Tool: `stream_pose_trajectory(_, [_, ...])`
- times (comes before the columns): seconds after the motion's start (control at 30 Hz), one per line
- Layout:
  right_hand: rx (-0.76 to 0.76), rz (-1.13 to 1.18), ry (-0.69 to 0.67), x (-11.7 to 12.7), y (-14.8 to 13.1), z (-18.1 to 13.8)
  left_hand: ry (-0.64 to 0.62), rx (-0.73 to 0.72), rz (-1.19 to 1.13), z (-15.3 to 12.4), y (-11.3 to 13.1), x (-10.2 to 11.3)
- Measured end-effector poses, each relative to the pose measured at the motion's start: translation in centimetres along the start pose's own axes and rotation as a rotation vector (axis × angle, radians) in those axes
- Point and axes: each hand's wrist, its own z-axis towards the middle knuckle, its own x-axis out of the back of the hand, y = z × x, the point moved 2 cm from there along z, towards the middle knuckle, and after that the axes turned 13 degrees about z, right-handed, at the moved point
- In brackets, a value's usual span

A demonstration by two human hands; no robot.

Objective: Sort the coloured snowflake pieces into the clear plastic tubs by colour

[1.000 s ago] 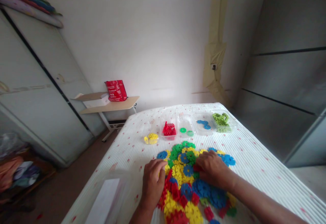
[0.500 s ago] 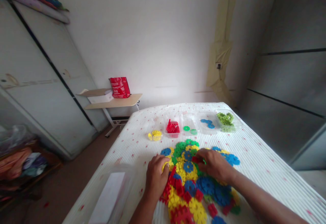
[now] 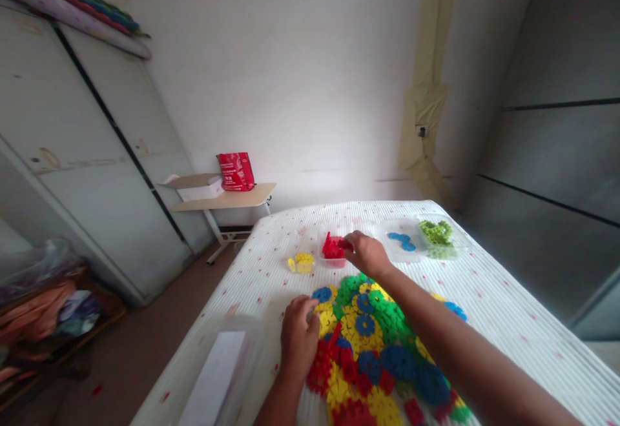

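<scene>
My right hand (image 3: 367,253) reaches over the clear box of red pieces (image 3: 333,247) at the back of the table. Its fingers are closed on a dark red plastic building piece (image 3: 345,244). My left hand (image 3: 299,329) rests at the left edge of the pile, fingers loosely curved and thumb apart, with nothing visible in it. The pile mixes yellow (image 3: 339,384), blue (image 3: 398,363), green (image 3: 387,316) and red plastic building pieces (image 3: 320,365), many of them notched discs. My right forearm hides part of the pile's right side.
In the back row stand clear boxes with yellow discs (image 3: 303,259), blue discs (image 3: 401,240) and light green pieces (image 3: 436,233). A clear tray with a white slab (image 3: 216,377) lies at front left. A side table (image 3: 242,197) holds a red bag (image 3: 236,171).
My right hand has moved from the pile, up and left to the red box, carrying a red piece. My left hand has stayed by the pile. The view has shifted slightly.
</scene>
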Motion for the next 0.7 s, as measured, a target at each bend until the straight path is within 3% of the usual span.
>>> stream_pose_trajectory(0.13, [0.039,0.022,0.014,-0.9,-0.6,0.7,-0.013,0.047,-0.083,0.2,-0.2,0.1])
stream_pose_trajectory(0.3, [0.069,0.032,0.054,-0.2,1.0,-1.5,-0.068,0.068,-0.131,0.3,0.1,0.5])
stream_pose_trajectory(0.53, [0.142,0.047,0.236,2.9,6.7,-8.6,-0.186,0.107,-0.085,0.2,0.1,1.2])
stream_pose_trajectory(0.7, [0.006,0.007,0.412,4.7,11.8,-12.0,-0.26,0.07,0.012,0.1,0.0,1.2])
